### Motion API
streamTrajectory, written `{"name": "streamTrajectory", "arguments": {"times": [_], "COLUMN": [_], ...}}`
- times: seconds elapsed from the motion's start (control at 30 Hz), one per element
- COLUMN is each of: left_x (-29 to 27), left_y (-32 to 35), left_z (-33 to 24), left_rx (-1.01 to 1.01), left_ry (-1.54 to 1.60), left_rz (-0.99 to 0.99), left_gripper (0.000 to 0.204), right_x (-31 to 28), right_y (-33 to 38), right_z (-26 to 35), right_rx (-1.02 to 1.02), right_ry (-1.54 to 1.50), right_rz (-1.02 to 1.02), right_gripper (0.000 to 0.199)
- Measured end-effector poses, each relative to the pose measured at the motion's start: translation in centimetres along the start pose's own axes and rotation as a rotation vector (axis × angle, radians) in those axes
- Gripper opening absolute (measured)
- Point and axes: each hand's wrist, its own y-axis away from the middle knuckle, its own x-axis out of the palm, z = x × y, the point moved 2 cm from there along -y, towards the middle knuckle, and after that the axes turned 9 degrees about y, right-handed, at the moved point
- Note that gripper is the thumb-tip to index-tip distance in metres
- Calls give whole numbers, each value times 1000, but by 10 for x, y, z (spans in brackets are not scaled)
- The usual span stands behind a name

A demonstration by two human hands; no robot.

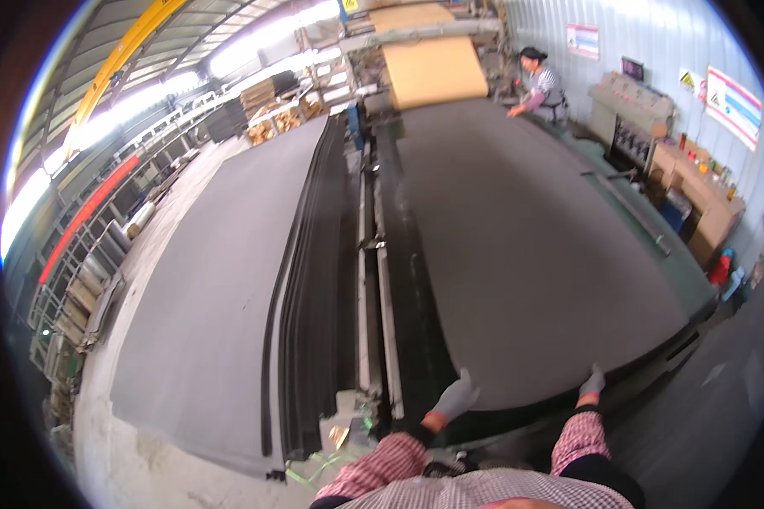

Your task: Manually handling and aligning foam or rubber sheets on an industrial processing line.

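A large dark grey sheet (535, 254) lies along a long table and runs away from me to a machine at the far end. My left hand (457, 397), in a grey glove, is at the sheet's near left corner, its thumb on top and its fingers closed at the edge. Farther right along the same near edge, my right hand (592, 383), also gloved, pinches the border. The fingers under the sheet are hidden on both hands.
Left of a metal rail (388, 331) lies a stack of similar sheets (221, 280). A tan sheet (437, 72) hangs from the machine (420, 38). Another person (542, 85) stands at the far right, a hand by the table. A metal bar (637, 212) lies along the right side.
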Motion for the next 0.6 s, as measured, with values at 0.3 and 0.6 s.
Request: {"name": "streamTrajectory", "arguments": {"times": [0.3,0.6], "left_x": [-212,-252], "left_y": [285,303], "left_z": [-5,25], "left_rx": [-369,-320], "left_ry": [-459,-555], "left_rz": [-1214,-832], "left_gripper": [71,46], "right_x": [-116,-139], "right_y": [-41,-20], "right_z": [9,-1], "right_rx": [-1,114], "right_ry": [462,501], "right_rz": [-466,-407], "right_gripper": [41,45]}}
